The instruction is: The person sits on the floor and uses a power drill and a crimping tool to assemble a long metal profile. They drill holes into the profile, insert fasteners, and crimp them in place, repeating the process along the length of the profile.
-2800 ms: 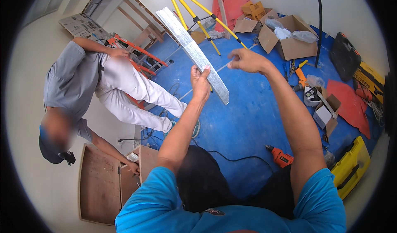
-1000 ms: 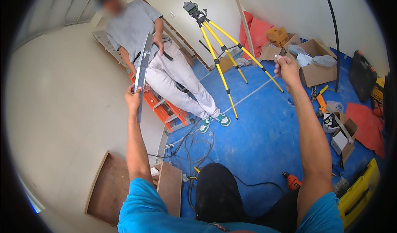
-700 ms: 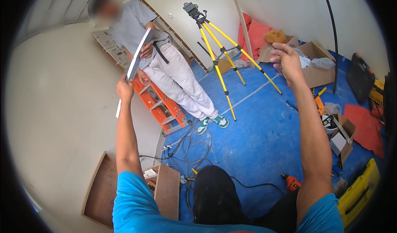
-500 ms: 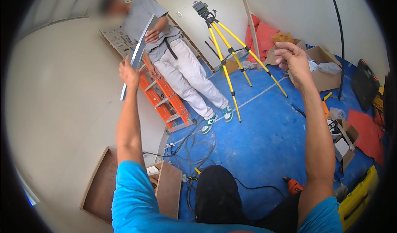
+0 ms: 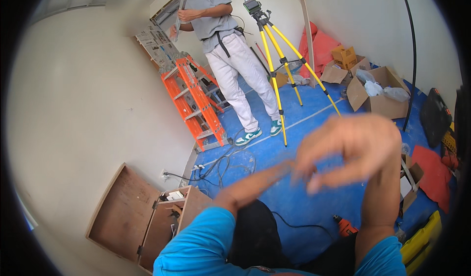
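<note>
My right hand (image 5: pixel 355 146) is raised in front of me, its bent fingers smeared by motion. My left forearm reaches across to it, and my left hand (image 5: pixel 290 167) is mostly hidden behind the right one. Whether either hand holds anything small cannot be made out. Across from me a co-worker (image 5: pixel 211 11) in a grey shirt and pale trousers stands with a thin metal strip (image 5: pixel 182 4) in both hands. Past my hands stands a yellow tripod (image 5: pixel 273 40) with a dark device (image 5: pixel 252 5) on top.
An orange stepladder (image 5: pixel 189 97) stands by the left wall. Near my left elbow is an open wooden box (image 5: pixel 120 212) with tools inside. Cables (image 5: pixel 223 163) run over the blue floor (image 5: pixel 314 227). An orange drill (image 5: pixel 346 225) lies near my right arm; cardboard boxes (image 5: pixel 385 102) sit at right.
The metal strip has left my left hand and is now with the co-worker, who stands more upright. My left arm has swung down and right; my right hand has come lower and closer.
</note>
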`<act>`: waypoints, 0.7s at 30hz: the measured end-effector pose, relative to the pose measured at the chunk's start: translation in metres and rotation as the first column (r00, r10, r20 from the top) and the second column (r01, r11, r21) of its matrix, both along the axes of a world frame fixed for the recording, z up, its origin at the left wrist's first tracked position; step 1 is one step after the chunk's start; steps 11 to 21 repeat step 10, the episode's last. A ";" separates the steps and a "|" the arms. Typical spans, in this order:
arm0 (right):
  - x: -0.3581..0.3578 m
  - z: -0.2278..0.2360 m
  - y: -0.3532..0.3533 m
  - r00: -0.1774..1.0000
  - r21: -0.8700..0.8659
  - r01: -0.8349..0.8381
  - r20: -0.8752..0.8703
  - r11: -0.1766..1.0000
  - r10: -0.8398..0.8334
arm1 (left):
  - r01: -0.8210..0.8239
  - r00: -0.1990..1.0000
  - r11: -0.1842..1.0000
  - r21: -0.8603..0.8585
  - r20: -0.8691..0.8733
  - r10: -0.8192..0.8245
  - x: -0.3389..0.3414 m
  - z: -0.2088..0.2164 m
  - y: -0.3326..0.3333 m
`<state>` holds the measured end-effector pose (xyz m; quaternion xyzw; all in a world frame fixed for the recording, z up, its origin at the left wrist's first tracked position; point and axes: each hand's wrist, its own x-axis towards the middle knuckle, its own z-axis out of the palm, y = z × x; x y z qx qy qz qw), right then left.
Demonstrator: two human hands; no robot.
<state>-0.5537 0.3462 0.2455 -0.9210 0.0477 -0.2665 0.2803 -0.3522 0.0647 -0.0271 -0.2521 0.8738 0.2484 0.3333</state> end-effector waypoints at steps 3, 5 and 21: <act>0.033 -0.003 0.073 0.996 -0.463 0.094 0.047 0.881 -0.082 | 0.074 0.996 0.997 -0.015 0.055 -0.073 0.002 -0.082 -0.008; 0.038 0.005 0.110 0.966 -0.632 0.157 -0.062 0.759 -0.252 | 0.109 0.992 0.993 -0.043 0.073 -0.106 0.000 -0.119 -0.011; 0.018 0.007 0.147 0.891 -0.653 0.322 -0.036 0.685 -0.453 | 0.167 0.985 0.979 -0.117 0.064 -0.161 -0.013 -0.183 -0.013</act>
